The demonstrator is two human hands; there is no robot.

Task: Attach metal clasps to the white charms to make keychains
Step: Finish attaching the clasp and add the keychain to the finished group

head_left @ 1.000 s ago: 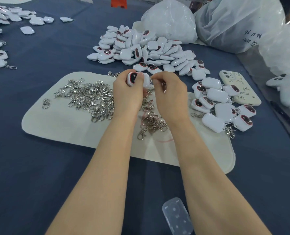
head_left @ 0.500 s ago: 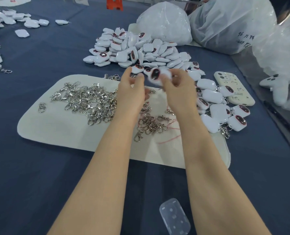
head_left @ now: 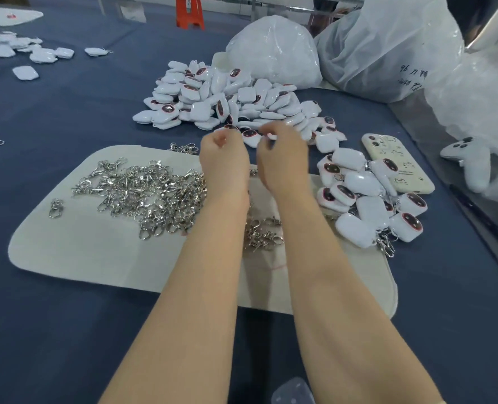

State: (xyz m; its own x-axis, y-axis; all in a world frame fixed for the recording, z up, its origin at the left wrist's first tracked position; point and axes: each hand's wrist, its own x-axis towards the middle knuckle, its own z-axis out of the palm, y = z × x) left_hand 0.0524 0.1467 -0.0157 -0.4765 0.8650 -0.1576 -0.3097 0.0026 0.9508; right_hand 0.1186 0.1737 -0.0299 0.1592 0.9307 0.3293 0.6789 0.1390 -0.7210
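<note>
White charms [head_left: 236,97] just beyond curled left hand [head_left: 223,161]

right hand [head_left: 282,161] reached charm pile [head_left: 230,97].

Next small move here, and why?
Probably: the right hand lifts one charm off the near edge of the pile. Both hands hover there with fingers curled, the left hand beside it; blur hides whether either holds anything. Clasps lie ready in the heap on the mat.
</note>
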